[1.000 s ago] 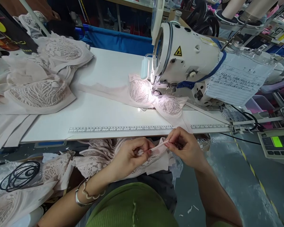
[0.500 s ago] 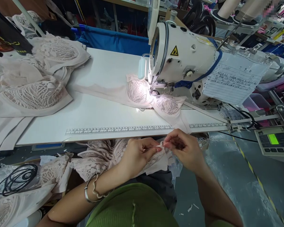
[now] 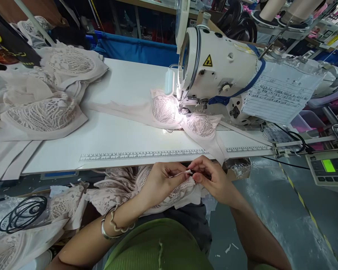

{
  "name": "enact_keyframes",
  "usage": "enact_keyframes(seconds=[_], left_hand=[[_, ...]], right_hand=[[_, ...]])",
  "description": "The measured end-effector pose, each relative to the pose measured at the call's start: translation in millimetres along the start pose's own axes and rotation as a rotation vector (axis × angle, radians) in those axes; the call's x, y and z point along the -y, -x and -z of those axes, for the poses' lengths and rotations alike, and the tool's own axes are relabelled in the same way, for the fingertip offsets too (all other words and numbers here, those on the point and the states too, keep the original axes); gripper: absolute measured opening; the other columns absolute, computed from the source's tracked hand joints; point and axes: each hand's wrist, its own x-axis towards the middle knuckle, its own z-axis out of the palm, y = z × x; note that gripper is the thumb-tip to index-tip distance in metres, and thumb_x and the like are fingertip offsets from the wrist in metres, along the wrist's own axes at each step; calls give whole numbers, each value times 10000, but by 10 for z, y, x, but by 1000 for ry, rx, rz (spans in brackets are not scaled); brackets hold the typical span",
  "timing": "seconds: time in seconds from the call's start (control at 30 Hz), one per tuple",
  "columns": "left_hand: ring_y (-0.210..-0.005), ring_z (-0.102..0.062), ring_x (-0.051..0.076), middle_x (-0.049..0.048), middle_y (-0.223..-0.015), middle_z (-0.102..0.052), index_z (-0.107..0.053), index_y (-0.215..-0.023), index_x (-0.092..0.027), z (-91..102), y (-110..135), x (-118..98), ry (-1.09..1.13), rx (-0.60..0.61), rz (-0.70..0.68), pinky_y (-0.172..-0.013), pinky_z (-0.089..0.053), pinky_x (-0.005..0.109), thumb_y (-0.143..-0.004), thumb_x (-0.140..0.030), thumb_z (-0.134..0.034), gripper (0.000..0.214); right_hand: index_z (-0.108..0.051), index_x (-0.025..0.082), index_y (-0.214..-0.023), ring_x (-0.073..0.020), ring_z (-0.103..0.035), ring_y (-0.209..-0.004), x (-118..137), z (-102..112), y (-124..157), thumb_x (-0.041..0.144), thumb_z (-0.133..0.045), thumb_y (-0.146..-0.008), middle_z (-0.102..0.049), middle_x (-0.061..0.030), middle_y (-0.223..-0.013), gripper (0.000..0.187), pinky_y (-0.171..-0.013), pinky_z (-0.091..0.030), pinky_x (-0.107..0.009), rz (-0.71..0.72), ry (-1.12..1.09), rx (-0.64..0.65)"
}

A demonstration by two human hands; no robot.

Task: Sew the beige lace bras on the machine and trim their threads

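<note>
Above my lap, just off the table's front edge, my left hand [image 3: 162, 185] pinches the edge of a pale pink lace bra [image 3: 195, 192]. My right hand [image 3: 215, 182] meets it fingertip to fingertip, closed around a small black object [image 3: 189, 172] at that edge. Its kind is too hidden to tell. More of the lace pieces [image 3: 112, 191] bunch across my lap under the left forearm. Another pale bra [image 3: 199, 125] lies on the table, its middle beneath the needle of the white sewing machine [image 3: 219, 63], lit by the machine's lamp.
Stacked bras [image 3: 42, 112] cover the table's left end. A printed ruler [image 3: 146, 154] runs along the front edge. A strip of tape [image 3: 246, 133] feeds in from the right, near a control box [image 3: 328, 168]. Below left lie more bras and a black cord coil [image 3: 24, 213].
My right hand has turned and closed in on the left fingertips, and a small black object now shows between them. The bra at the machine has stayed put.
</note>
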Motion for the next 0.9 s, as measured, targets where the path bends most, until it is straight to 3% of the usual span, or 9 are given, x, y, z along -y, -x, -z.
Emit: enact_keyframes(seconds=[0.4, 0.53, 0.6, 0.7, 0.8, 0.83, 0.9], left_hand=[[-517, -383, 72, 17, -629, -632, -756, -771, -141, 7, 7, 37, -79, -29, -15, -449, -259, 192, -823, -386, -669, 266], [-471, -314, 61, -7, -541, -552, -750, -772, -141, 14, 10, 38, -48, -46, -1, -428, -236, 199, -827, -413, -686, 285], [-462, -303, 55, -12, -531, -539, -748, -775, -138, 22, 13, 33, -25, -56, 0, -424, -239, 197, -834, -417, -695, 290], [-448, -317, 51, -16, -536, -545, -749, -795, -138, 81, 10, 7, -22, -39, -10, -416, -264, 193, -865, -415, -689, 292], [-626, -589, 112, 47, -747, -694, -743, -946, -155, 204, -30, 6, -56, 15, -111, -567, -494, 218, -960, -380, -579, 279], [-812, -672, 152, 84, -921, -737, -722, -1048, -163, 238, -55, 31, -58, 36, -174, -715, -565, 264, -990, -340, -525, 271], [-1184, -635, 207, 126, -1272, -678, -632, -1258, -191, 252, -118, 126, -99, 124, -295, -1011, -540, 395, -997, -218, -453, 317]], right_hand=[[-557, 208, -998, -146, -447, -544, -60, -51, -1, 527, -617, -1054, -497, 39, -650, 330, -520, -332, -231, 5, 28, -118], [-605, 202, -948, -129, -312, -490, -169, 54, 87, 682, -558, -1036, -387, 56, -610, 490, -487, -251, -235, 67, -9, -204], [-656, 194, -913, -122, -273, -465, -253, 102, 151, 717, -608, -993, -364, 59, -574, 532, -472, -210, -242, -2, 99, -91], [-695, 193, -855, -136, -398, -484, -344, 139, 238, 644, -655, -999, -480, 25, -597, 475, -492, -269, -244, -98, 267, 175], [-593, 192, -649, -162, -506, -574, -273, 159, 289, 597, -594, -1032, -530, -26, -678, 557, -555, -380, -264, 86, 183, 270], [-555, 199, -612, -171, -531, -596, -209, 160, 294, 578, -611, -1013, -537, -37, -691, 555, -573, -416, -274, 187, 99, 284], [-522, 222, -590, -176, -570, -605, -55, 142, 290, 529, -641, -977, -565, -38, -681, 508, -615, -482, -290, 355, -97, 353]])
